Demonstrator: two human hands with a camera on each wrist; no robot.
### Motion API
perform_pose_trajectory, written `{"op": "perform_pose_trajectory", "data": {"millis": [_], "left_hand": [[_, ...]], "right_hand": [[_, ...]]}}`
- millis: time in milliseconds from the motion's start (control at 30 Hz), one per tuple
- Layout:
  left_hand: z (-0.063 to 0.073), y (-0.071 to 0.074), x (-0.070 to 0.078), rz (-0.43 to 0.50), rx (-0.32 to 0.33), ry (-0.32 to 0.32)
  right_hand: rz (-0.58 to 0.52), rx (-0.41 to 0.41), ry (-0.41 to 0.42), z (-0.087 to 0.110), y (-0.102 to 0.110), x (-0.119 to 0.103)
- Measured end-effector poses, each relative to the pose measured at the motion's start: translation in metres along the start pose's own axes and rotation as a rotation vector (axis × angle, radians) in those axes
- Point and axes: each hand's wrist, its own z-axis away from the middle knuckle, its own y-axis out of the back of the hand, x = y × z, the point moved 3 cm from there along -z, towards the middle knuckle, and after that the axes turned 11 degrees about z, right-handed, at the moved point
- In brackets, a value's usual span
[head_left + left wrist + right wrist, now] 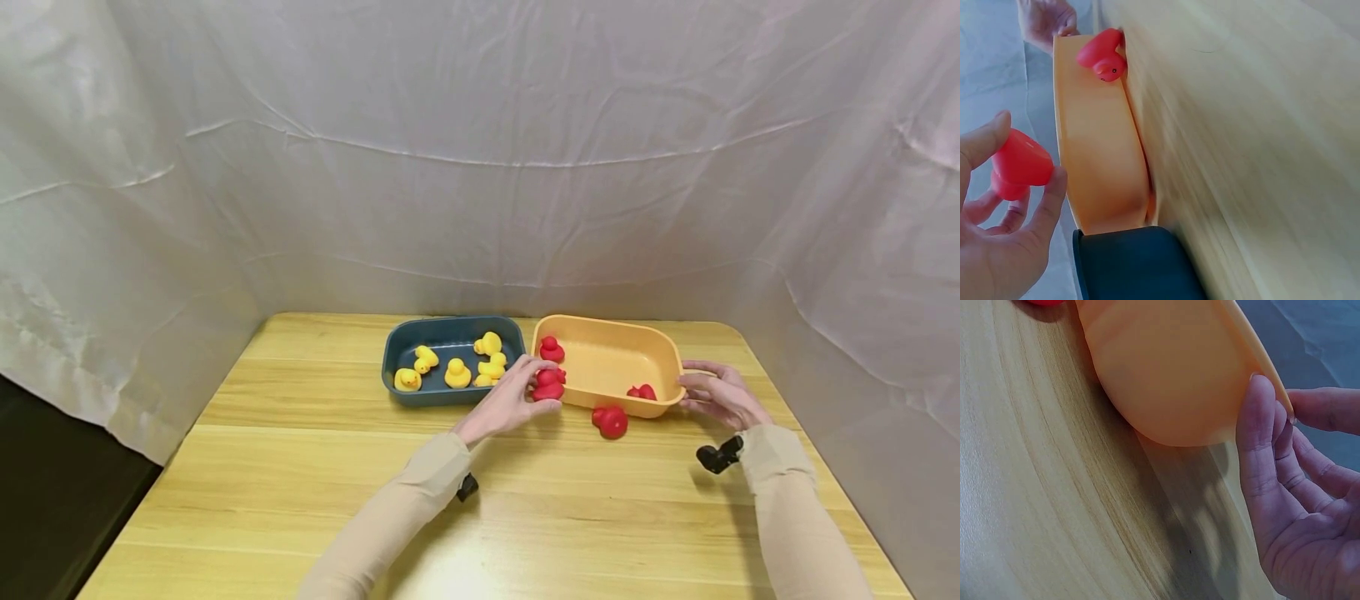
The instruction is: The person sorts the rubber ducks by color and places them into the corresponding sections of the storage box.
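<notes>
In the head view my left hand [508, 402] holds a red rubber duck [549, 387] over the left front rim of an orange plastic tray [600, 354]. The left wrist view shows this duck pinched between thumb and fingertips, above the tray's edge. At the tray's right end, my right hand [722, 395] grips the rim, its thumb [1259, 425] against the outer wall and a finger across the edge. Inside the tray lie a red duck [552, 349] at the left and another red duck [642, 392] at the front right. One more red duck [611, 422] lies on the table against the tray's front.
A dark blue tray [431, 400] stands close to the left of the orange one, with several yellow rubber ducks [457, 374] in it. Both trays sit near the back edge of the wooden table [300, 467]. Pale fabric [480, 208] hangs behind and at the sides.
</notes>
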Motion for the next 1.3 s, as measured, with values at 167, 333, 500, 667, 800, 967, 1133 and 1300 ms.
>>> {"op": "perform_pose_trajectory", "data": {"millis": [167,333,500,667,800,967,1133,1300], "left_hand": [[-0.007,-0.002,0.001,0.019,0.031,0.0],[-0.014,-0.004,0.001,0.056,0.053,0.019],[-0.022,-0.006,0.001,0.055,0.065,0.017],[-0.031,-0.008,0.002,0.031,0.074,0.015],[-0.037,-0.01,0.004,0.015,0.075,0.018],[-0.044,-0.012,0.005,-0.02,0.076,0.028],[-0.051,-0.015,0.005,-0.026,0.069,0.043],[-0.057,-0.019,0.003,-0.044,0.066,0.038]], "right_hand": [[0.012,0.003,-0.003,-0.001,0.0,0.0],[0.012,0.008,-0.006,-0.002,0.0,0.0],[0.013,0.01,-0.005,-0.001,-0.001,-0.001],[-0.001,0.005,-0.002,0.001,-0.001,-0.001],[-0.025,-0.001,-0.001,0.002,-0.001,-0.002],[-0.025,0.0,-0.002,0.002,-0.001,-0.002],[-0.023,0.003,-0.002,0.002,-0.001,-0.002],[-0.017,0.006,-0.003,0.002,-0.001,-0.002]]}}
